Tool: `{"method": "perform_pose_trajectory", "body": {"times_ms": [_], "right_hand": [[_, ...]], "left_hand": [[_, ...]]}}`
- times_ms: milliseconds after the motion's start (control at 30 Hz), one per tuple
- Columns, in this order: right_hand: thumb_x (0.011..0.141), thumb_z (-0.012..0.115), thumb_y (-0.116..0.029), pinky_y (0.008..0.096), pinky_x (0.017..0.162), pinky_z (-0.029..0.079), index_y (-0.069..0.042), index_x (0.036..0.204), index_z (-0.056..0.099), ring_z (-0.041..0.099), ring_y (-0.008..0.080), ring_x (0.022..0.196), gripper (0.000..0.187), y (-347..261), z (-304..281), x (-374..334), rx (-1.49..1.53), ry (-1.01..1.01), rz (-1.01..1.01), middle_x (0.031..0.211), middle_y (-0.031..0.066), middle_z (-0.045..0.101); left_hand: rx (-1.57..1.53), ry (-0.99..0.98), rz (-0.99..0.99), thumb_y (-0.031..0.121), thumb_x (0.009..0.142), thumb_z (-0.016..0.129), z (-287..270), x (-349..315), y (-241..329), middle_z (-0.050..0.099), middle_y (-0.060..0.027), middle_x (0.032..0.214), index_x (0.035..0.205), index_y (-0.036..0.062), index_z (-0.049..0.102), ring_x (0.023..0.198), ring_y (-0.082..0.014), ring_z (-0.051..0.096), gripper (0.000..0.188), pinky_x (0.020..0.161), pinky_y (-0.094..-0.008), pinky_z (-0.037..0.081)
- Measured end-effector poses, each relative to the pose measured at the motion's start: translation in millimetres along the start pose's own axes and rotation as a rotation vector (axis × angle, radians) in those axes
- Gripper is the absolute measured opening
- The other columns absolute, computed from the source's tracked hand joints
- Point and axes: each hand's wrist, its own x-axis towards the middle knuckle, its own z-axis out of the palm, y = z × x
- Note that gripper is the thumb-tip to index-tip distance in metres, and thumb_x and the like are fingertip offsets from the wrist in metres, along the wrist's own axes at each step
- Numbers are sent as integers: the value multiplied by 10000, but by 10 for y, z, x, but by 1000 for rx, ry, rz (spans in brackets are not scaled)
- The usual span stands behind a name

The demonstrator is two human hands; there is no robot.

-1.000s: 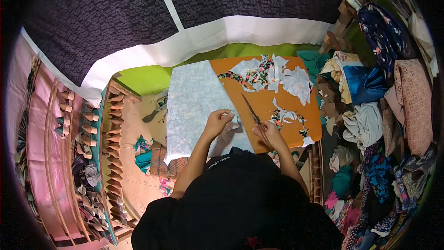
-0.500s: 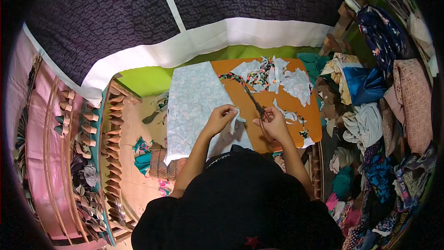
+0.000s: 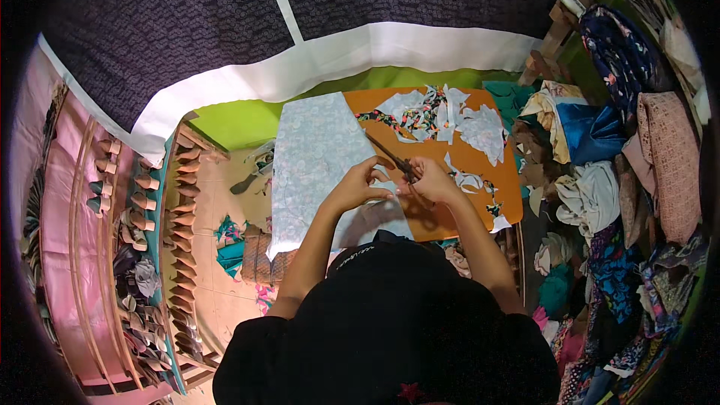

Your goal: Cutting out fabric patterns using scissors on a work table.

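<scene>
A pale, faintly patterned cloth (image 3: 311, 142) lies over the left part of an orange-brown table. My left hand (image 3: 356, 186) is over its right edge, fingers curled and thumb bent round a small lifted bit of the cloth. Close beside it, my right hand (image 3: 433, 181) grips dark scissors (image 3: 391, 156), whose blades point up and left over the cloth's edge. The fingertips of the two hands almost meet; exactly what lies between them is partly hidden.
White and black floral scraps (image 3: 420, 116) lie at the table's far right, with smaller scraps (image 3: 491, 199) nearer. Heaped fabrics (image 3: 589, 195) fill the right side. Wooden shoe lasts (image 3: 184, 240) line racks on the left. A dark patterned curtain (image 3: 187, 37) hangs ahead.
My right hand has moved left, bringing the scissors close to my left hand. My left hand's thumb and fingers have spread into a wider curve near the cloth's lifted edge.
</scene>
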Motion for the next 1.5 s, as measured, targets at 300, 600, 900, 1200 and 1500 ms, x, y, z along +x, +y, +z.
{"method": "perform_pose_trajectory", "body": {"times_ms": [300,600,900,1200,1500], "right_hand": [[604,687,-12,209,534,382,-20,726,468,461,75,604,251,186,224,26,167,80,-37,653,-2,482],[620,680,-21,184,525,375,-72,706,449,468,58,592,252,157,441,-37,250,213,-3,629,-22,479],[654,641,-4,199,520,401,-36,774,469,481,70,584,213,386,583,-119,323,333,-132,668,7,507],[819,488,-293,254,395,329,-30,607,451,394,108,422,340,621,617,-486,125,142,13,468,14,400],[861,393,-333,208,501,361,17,925,483,390,82,537,367,672,680,-511,24,-100,130,619,5,400]], "left_hand": [[130,337,162,176,650,671,-43,-113,-301,563,-49,713,931,36,517,581,-94,458,350,553,-213,381],[-774,11,-532,398,823,448,183,-413,-367,551,-6,725,922,36,549,634,-82,504,388,528,-200,387],[-879,370,-231,105,759,581,169,-171,-326,525,-30,661,801,28,488,569,-105,525,128,539,-208,464],[-696,592,8,17,722,599,75,-124,-130,487,-20,660,741,47,413,631,-102,510,189,639,-249,469],[-783,679,67,-19,696,605,83,-59,-197,543,-70,736,779,14,448,670,-115,533,180,610,-217,458]]}}
